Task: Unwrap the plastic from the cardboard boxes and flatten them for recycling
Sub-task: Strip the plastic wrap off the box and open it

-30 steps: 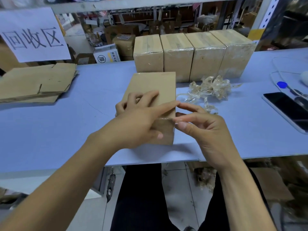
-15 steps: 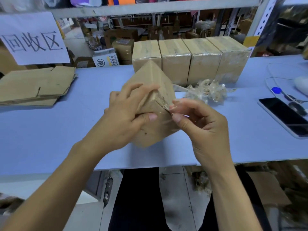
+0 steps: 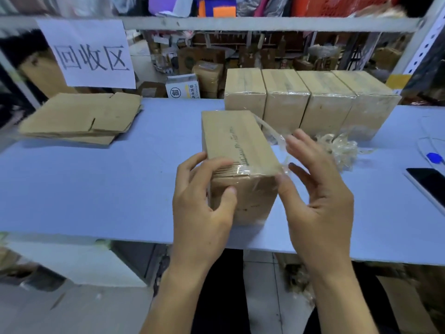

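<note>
A brown cardboard box (image 3: 237, 141) wrapped in clear plastic stands on the blue table (image 3: 96, 189) in front of me. My left hand (image 3: 204, 206) grips its near left corner, thumb on the front face. My right hand (image 3: 315, 196) is at the box's right side, pinching a loose strip of plastic film (image 3: 272, 132) that stretches up off the box's right edge. Behind stands a row of several wrapped boxes (image 3: 310, 102). A crumpled wad of removed plastic (image 3: 339, 148) lies to the right of my right hand.
Flattened cardboard sheets (image 3: 79, 119) are stacked at the back left under a paper sign (image 3: 89, 54). A black phone (image 3: 428, 186) and a white cable with a blue tag (image 3: 433, 156) lie at the right edge. Cluttered shelves stand behind the table.
The box was lying flat, then was tipped up on a corner; now it stands with a long face up. My right hand has pulled a strip of plastic free along the right edge.
</note>
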